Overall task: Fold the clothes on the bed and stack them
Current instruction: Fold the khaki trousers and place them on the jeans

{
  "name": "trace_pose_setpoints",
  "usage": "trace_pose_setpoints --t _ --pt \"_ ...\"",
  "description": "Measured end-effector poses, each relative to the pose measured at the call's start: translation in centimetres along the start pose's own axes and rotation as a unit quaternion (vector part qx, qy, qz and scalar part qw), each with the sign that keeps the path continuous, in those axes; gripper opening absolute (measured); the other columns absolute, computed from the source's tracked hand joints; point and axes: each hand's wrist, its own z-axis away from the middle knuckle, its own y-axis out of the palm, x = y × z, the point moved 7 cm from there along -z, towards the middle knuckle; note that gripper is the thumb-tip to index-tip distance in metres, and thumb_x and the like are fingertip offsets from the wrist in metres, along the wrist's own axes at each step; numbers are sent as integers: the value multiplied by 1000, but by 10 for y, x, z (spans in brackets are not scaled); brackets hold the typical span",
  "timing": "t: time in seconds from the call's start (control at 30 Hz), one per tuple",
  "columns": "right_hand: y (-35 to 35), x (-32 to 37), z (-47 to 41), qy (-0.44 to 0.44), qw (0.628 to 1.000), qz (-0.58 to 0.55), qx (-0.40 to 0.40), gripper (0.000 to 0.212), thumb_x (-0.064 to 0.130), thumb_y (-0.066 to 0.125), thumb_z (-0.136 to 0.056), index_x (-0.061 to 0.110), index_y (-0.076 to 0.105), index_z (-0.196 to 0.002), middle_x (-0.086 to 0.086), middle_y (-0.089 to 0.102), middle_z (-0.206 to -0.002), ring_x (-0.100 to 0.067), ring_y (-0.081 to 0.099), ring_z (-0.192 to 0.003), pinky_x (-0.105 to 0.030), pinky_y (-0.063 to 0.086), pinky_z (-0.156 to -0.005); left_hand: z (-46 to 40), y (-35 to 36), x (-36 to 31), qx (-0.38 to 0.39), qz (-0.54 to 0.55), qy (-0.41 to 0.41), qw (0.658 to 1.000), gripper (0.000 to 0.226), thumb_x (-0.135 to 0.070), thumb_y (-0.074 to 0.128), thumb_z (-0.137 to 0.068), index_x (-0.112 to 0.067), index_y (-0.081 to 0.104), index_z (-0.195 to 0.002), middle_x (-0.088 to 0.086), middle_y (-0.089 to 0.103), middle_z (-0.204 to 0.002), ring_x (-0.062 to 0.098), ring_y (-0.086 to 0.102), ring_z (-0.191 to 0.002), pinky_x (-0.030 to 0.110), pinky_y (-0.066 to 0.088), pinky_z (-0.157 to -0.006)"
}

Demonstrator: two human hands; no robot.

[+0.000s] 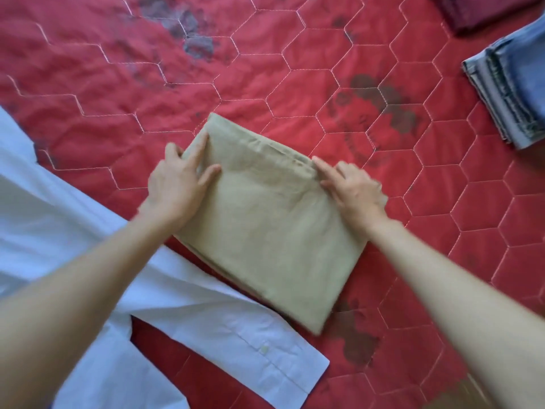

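Folded khaki cloth rectangle point(265, 228) lies mid-bed on the red hexagon-quilted cover point(265, 69). Left hand point(174, 184) grips its far-left corner, fingers over the top; right hand point(351, 190) pinches the far-right edge. Risk: lifting by the far edge alone could let the layers slump open. Unfolded white shirt point(88, 231) lies left of it, folded blue denim point(513, 84) far right. No containers seen.

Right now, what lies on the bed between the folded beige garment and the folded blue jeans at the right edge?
Only bare red quilt with grey printed patches lies between the beige garment and the blue jeans, as the head view shows.
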Motion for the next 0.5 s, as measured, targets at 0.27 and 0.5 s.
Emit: trace_pose_setpoints --t 0.27,0.5 --pt "-16 -26 -88 50 995 86 -9 46 24 36 -103 19 36 -148 -12 54 -122 -32 49 -110 -43 34 -93 130 45 -38 -48 82 -155 983 64 -33 52 -96 -28 23 -153 18 33 -143 36 40 -125 48 38 -96" --pt "30 74 5 84 994 -74 5 48 30 35 -102 24 31 -150 -7 22 -159 -21 14 -148 -45 8 -119 116 68 -95 -18 -35 82 996 58 -23 46 -96 -10 30 -151 12 19 -160 31 14 -148 56 11 -117"
